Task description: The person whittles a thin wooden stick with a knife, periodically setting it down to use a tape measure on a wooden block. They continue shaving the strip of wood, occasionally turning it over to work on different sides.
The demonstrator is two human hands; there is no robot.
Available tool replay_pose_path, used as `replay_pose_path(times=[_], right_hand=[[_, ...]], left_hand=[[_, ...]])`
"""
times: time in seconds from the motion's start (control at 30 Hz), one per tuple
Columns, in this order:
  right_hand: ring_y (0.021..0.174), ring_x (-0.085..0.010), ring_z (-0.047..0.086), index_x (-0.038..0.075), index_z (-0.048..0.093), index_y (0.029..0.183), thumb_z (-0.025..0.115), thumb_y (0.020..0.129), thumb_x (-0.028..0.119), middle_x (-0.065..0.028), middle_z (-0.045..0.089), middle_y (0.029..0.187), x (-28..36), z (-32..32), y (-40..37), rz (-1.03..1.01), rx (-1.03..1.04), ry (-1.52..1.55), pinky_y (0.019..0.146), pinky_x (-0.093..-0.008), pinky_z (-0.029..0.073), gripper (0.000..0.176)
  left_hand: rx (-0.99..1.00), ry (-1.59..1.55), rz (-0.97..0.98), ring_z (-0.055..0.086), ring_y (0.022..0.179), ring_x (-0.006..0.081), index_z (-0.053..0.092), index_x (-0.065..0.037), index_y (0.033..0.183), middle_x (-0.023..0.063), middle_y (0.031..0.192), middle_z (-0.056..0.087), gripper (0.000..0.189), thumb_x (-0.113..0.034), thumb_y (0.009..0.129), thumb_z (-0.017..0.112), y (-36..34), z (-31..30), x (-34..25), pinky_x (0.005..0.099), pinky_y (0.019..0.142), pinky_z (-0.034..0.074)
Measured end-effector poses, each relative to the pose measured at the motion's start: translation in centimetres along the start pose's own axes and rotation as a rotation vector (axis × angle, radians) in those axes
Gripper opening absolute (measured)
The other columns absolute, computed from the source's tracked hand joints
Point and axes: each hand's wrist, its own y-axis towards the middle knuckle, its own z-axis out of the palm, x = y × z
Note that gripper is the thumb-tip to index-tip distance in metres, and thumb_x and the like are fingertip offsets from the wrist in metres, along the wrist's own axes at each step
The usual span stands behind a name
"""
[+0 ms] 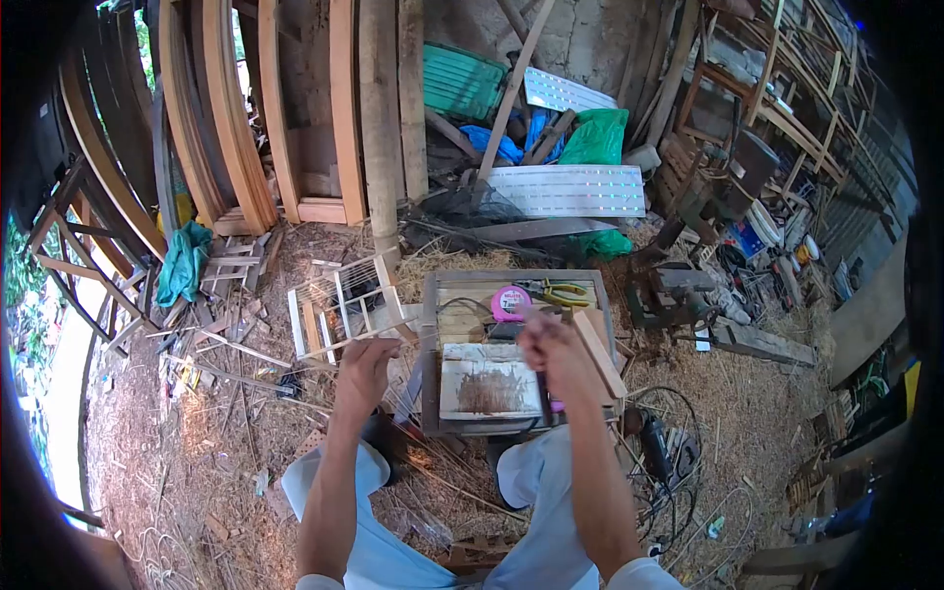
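My left hand (364, 376) is raised left of the small work table (430, 339), its fingers curled in a pinch; what they hold is too small to name. My right hand (556, 356), blurred, is closed above the table's right part. A dark, narrow object (544, 398) shows just below it, its link to the hand unclear. Under and between the hands lies a white, brown-stained board (490, 385). Behind it are a pink tape measure (510, 304) and yellow-handled pliers (566, 294). A wooden slat (600, 356) leans along the table's right side.
A frame of thin wooden sticks (344, 307) lies on the shaving-covered ground at left. A metal machine (672, 295) stands at right, with a black power tool (656, 444) and its cable nearer. Wooden posts (382, 128) and white perforated panels (565, 191) stand behind.
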Motion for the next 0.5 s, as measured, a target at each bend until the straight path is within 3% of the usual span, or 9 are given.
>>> replay_pose_path(times=[0.03, 0.13, 0.23, 0.43, 0.5], right_hand=[[0.05, -0.0049, 0.035, 0.006, 0.054, 0.082, 0.052, 0.094, 0.021, 0.0023, 0.046, 0.062, -0.6, 1.3, 0.2, 0.051, 0.042, 0.054, 0.043, -0.0201, 0.025, 0.019], [0.051, -0.0043, 0.036, 0.0, 0.062, 0.095, 0.052, 0.094, 0.02, 0.0027, 0.047, 0.064, -1.1, 2.9, 1.0, 0.027, 0.038, 0.144, 0.044, -0.0199, 0.025, 0.023], [0.051, -0.004, 0.035, -0.003, 0.061, 0.104, 0.051, 0.094, 0.019, 0.0023, 0.049, 0.065, -1.2, 2.3, 1.3, 0.082, 0.007, 0.071, 0.044, -0.0193, 0.026, 0.025], [0.052, -0.0038, 0.037, -0.002, 0.061, 0.101, 0.052, 0.094, 0.017, 0.002, 0.052, 0.068, -0.4, 0.7, 1.2, 0.01, -0.038, 0.062, 0.043, -0.0181, 0.027, 0.023], [0.051, -0.0039, 0.036, 0.0, 0.061, 0.099, 0.051, 0.094, 0.018, 0.0027, 0.051, 0.067, -0.4, 0.8, 1.1, -0.002, -0.073, 0.054, 0.043, -0.018, 0.026, 0.021]], left_hand=[[0.013, -0.033, 0.003, 0.057, 0.072, 0.0307, 0.065, -0.003, 0.088, 0.0118, 0.078, 0.064, 0.016, 0.006, 0.075, 0.06, 0.0, 0.6, -0.3, 0.0381, 0.064, 0.046], [0.06, -0.067, 0.011, 0.057, 0.071, 0.0307, 0.065, -0.004, 0.089, 0.0116, 0.077, 0.064, 0.016, 0.005, 0.075, 0.062, 0.2, 1.3, -1.1, 0.0376, 0.064, 0.046], [0.052, -0.094, 0.014, 0.057, 0.072, 0.0307, 0.064, -0.004, 0.088, 0.0109, 0.077, 0.064, 0.015, 0.004, 0.075, 0.062, 0.4, 1.3, -1.0, 0.038, 0.065, 0.046], [0.125, -0.056, 0.065, 0.06, 0.072, 0.0278, 0.064, -0.001, 0.09, 0.012, 0.079, 0.064, 0.017, 0.007, 0.077, 0.059, 0.2, 0.7, -1.2, 0.0351, 0.066, 0.048], [0.151, -0.134, -0.042, 0.058, 0.074, 0.0308, 0.063, -0.004, 0.088, 0.0108, 0.079, 0.065, 0.016, 0.005, 0.075, 0.06, 0.0, 0.7, -1.4, 0.0376, 0.07, 0.046]])
